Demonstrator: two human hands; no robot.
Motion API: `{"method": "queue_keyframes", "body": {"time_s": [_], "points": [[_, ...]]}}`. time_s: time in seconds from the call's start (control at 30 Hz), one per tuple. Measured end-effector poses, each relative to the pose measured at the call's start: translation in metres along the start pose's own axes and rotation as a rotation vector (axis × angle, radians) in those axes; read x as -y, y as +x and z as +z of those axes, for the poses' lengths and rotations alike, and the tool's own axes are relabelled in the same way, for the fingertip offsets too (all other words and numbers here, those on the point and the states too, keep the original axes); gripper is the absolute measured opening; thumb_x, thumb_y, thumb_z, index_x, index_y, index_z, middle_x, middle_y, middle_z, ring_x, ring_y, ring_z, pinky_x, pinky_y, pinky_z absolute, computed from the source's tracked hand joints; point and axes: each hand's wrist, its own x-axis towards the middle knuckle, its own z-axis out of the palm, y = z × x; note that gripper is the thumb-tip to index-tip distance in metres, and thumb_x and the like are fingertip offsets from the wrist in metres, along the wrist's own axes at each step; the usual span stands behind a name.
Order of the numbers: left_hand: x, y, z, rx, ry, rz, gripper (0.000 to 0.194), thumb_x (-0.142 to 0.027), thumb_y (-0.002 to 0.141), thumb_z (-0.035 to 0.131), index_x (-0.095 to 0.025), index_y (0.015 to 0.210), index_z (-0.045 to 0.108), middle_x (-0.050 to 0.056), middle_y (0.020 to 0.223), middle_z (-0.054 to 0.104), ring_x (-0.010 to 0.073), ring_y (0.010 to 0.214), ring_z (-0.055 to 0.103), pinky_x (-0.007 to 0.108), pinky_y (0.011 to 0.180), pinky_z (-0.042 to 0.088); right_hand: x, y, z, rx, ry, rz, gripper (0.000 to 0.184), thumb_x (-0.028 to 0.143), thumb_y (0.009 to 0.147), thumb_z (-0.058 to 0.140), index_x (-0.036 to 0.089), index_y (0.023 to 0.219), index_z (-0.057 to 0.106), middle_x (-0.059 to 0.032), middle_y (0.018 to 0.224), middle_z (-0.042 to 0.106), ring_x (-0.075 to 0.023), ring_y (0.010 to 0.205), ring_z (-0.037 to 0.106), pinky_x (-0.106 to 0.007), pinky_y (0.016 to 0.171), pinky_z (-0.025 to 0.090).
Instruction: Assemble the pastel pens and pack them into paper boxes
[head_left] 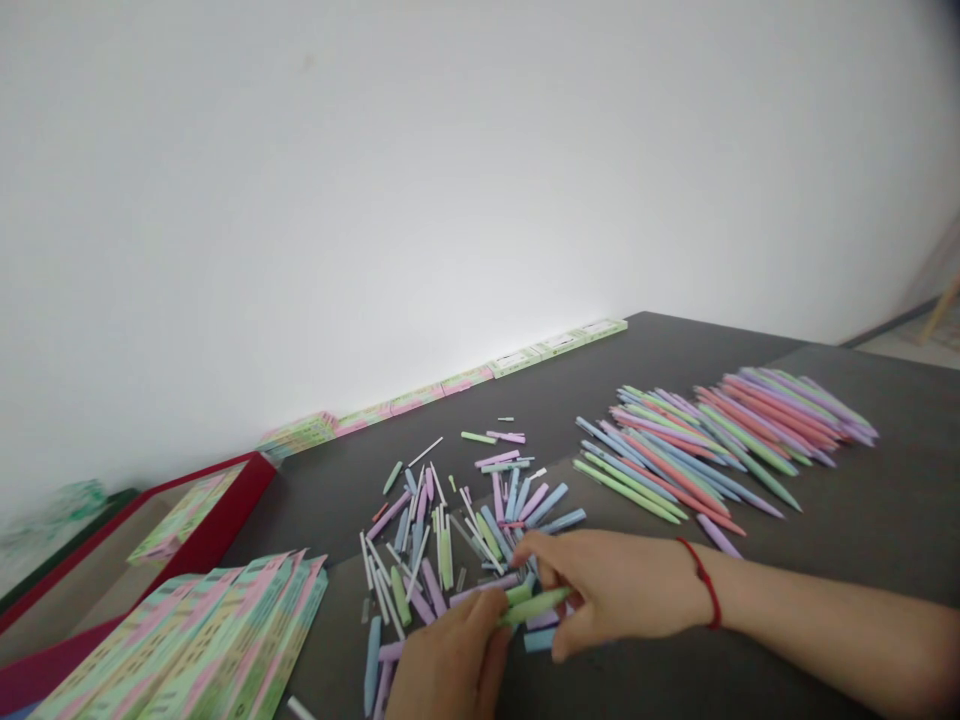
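My left hand [452, 662] is at the bottom middle, its thumb and fingers closed on a light green pen barrel [535, 606]. The barrel points right and tapers at that end. My right hand [611, 585], with a red cord on the wrist, is just beside it, index finger stretched over the loose parts and thumb apart below. The barrel's tip overlaps the curled fingers of this hand; whether they press on it is unclear. Under and beyond both hands lies a scattered heap of pastel pen parts [491, 520], with thin white refills [382, 590] among them.
Rows of assembled pastel pens [675, 460] lie on the dark table [570, 400] at the right. Printed flat boxes [225, 630] are stacked at the front left, beside a red open box [247, 490]. More printed boxes [555, 347] line the wall.
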Motion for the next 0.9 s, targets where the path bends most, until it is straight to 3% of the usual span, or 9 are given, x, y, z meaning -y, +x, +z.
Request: {"method": "queue_keyframes", "body": {"time_s": [0.13, 0.2, 0.47, 0.73, 0.9], "points": [[0.007, 0.0, 0.001, -0.003, -0.12, -0.114, 0.014, -0.02, 0.09, 0.036, -0.025, 0.092, 0.048, -0.002, 0.078, 0.067, 0.0143, 0.071, 0.066, 0.021, 0.062, 0.043, -0.001, 0.0, -0.003, -0.18, -0.148, -0.027, 0.018, 0.024, 0.076, 0.065, 0.019, 0.092, 0.058, 0.0031, 0.072, 0.059, -0.011, 0.062, 0.05, -0.02, 0.055, 0.03], [0.007, 0.0, 0.002, 0.009, -0.156, -0.144, 0.012, -0.021, 0.09, 0.037, -0.025, 0.092, 0.048, -0.003, 0.076, 0.066, 0.0143, 0.071, 0.066, 0.021, 0.063, 0.042, -0.002, 0.003, 0.0, -0.22, -0.168, -0.037, 0.007, 0.024, 0.08, 0.062, 0.019, 0.085, 0.06, 0.0023, 0.073, 0.061, -0.011, 0.064, 0.052, -0.02, 0.057, 0.031], [0.002, 0.0, -0.001, 0.071, -0.177, -0.218, 0.017, -0.021, 0.092, 0.034, -0.023, 0.097, 0.05, 0.0, 0.082, 0.068, 0.0158, 0.077, 0.066, 0.023, 0.067, 0.042, -0.001, 0.008, 0.005, -0.184, 0.006, -0.04, 0.012, 0.028, 0.086, 0.057, 0.017, 0.081, 0.061, 0.0033, 0.063, 0.062, -0.0086, 0.056, 0.053, -0.016, 0.053, 0.033], [-0.008, 0.003, -0.005, 0.116, 0.054, -0.252, 0.017, -0.02, 0.092, 0.038, -0.023, 0.093, 0.055, 0.001, 0.087, 0.072, 0.0182, 0.082, 0.069, 0.025, 0.068, 0.042, -0.008, 0.01, 0.011, -0.043, 0.163, 0.074, 0.033, 0.031, 0.09, 0.045, 0.016, 0.062, 0.054, 0.0044, 0.047, 0.049, -0.008, 0.043, 0.043, -0.018, 0.046, 0.033], [-0.002, 0.0, -0.005, 0.047, 0.034, -0.177, 0.013, -0.019, 0.092, 0.04, -0.024, 0.094, 0.052, -0.001, 0.087, 0.071, 0.0155, 0.079, 0.068, 0.024, 0.067, 0.043, -0.003, 0.005, 0.003, -0.093, -0.004, -0.045, 0.011, 0.025, 0.084, 0.055, 0.018, 0.091, 0.06, 0.0043, 0.061, 0.056, -0.0097, 0.055, 0.049, -0.018, 0.051, 0.032]]}}
